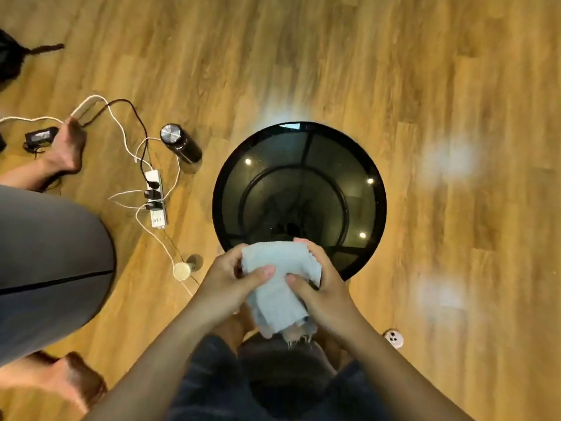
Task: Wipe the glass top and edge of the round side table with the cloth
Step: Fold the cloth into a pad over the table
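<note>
Left hand (230, 276) and right hand (321, 288), fingers gripping the bunched cloth (279, 287) above the round side table's (299, 192) near edge

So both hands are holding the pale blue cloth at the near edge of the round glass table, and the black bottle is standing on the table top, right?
Not quite. The black bottle stands on the wooden floor to the left of the round glass table, beside the power strip, not on the table top. The head view shows this. The rest holds: the left hand and right hand hold the pale blue cloth at the near edge.
</note>
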Demonstrator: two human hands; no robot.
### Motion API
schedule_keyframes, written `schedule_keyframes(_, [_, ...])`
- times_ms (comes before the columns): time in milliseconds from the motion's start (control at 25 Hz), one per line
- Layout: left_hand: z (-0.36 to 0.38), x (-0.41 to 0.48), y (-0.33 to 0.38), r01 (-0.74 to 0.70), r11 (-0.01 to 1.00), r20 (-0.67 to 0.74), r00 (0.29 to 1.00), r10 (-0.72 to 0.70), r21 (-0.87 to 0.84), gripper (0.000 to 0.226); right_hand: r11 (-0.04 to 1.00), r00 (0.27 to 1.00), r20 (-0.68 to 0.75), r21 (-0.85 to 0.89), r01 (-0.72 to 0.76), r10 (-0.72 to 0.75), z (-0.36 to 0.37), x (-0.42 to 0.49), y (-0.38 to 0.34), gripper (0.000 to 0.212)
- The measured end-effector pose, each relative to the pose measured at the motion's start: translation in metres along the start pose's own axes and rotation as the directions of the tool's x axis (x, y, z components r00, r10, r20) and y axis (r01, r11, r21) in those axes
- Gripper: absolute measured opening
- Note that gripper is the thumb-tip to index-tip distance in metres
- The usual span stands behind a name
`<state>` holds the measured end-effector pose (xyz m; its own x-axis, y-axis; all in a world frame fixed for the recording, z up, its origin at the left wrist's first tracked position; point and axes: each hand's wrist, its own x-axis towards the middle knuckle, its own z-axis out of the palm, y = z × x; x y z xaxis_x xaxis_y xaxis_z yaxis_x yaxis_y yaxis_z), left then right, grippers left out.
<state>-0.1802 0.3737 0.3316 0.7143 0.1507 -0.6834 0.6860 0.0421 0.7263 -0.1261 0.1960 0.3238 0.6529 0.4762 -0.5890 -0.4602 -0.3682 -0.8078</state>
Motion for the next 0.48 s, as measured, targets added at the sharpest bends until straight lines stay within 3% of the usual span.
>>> schedule_keyframes(120, [0.032,0.061,-0.048,-0.009,0.997,-0.169,0.985,0.023,0.082,0.017,1.000,0.992,-0.125,-0.018,0.013,-0.016,-0.001,0.028,0.070,0.083])
schedule_keyframes(200, [0.049,0.099,-0.080,-0.018,0.997,-0.176,0.984,0.030,0.071,0.016,0.969,0.990,-0.120,-0.246,0.035,-0.067,0.001,0.051,0.113,0.096])
schedule_keyframes(280, [0.065,0.121,-0.114,-0.034,0.999,-0.134,0.990,0.035,0.009,0.023,0.903,0.981,-0.140,-0.424,0.066,-0.137,0.008,0.068,0.155,0.097])
schedule_keyframes(480, [0.082,0.118,-0.170,-0.261,0.964,-0.081,0.963,0.257,-0.048,0.019,0.880,0.893,-0.279,-0.423,0.215,-0.352,0.019,0.070,0.221,0.083])
